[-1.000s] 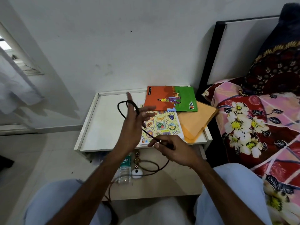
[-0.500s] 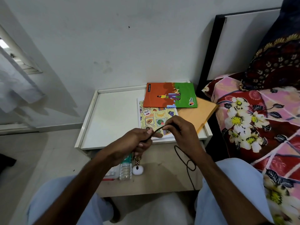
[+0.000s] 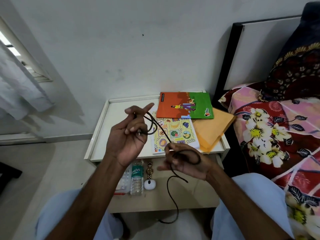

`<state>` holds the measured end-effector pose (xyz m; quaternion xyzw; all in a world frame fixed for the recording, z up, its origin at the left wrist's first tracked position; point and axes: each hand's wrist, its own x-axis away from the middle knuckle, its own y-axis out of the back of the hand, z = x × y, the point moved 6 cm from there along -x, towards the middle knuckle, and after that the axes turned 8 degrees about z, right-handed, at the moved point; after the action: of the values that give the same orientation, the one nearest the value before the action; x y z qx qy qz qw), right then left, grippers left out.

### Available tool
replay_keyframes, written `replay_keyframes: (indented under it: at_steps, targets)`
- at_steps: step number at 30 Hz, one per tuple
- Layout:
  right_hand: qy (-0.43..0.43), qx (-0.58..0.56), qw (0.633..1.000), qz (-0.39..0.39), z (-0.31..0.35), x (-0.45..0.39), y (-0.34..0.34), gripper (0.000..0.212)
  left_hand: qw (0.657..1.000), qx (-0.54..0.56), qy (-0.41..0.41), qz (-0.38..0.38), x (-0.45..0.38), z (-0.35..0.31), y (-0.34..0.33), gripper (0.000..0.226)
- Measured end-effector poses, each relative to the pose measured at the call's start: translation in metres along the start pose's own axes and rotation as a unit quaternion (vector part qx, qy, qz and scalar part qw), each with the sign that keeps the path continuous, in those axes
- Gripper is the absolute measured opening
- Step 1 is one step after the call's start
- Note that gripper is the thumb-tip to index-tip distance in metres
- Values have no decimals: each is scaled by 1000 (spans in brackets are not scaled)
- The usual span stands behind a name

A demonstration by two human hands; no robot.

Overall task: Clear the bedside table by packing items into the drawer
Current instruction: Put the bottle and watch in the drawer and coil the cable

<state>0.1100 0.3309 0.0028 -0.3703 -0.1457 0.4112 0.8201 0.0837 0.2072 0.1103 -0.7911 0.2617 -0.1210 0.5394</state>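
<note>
Cable [image 3: 166, 135] looped round left hand [image 3: 128, 135], pinched by right hand [image 3: 185, 163], above drawer [image 3: 190, 196].

White wall [image 3: 103, 40], pale floor [image 3: 52, 170], floral bed [image 3: 268, 135], perhaps window [image 3: 10, 45].

The open drawer [image 3: 173, 196] has bare floor toward 3 o'clock; a pill strip [image 3: 125, 179], water bottle [image 3: 137, 177], wristwatch [image 3: 150, 169] and white earbud case [image 3: 150, 184] crowd its 9 o'clock side, and a dangling black cable [image 3: 174, 196] crosses the middle.
</note>
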Motion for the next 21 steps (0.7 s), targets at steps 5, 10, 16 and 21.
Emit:
replay_keyframes:
  at_steps: [5, 10, 16, 21]
  targets:
    - [60, -198, 977, -46, -11, -3, -1, 59, 985, -40, -163, -41, -2, -43, 9, 59]
    - [52, 75, 991, -99, -16, -5, -5, 14, 917, -324, -202, -116, -18, -55, 17, 39]
    - [110, 207, 968, -86, 12, 7, -10, 19, 688, -717, -79, -76, -26, -27, 34, 68]
    - [118, 351, 892, -260, 23, 18, 10, 25, 539, -838, -33, -78, -20, -13, 43, 80]
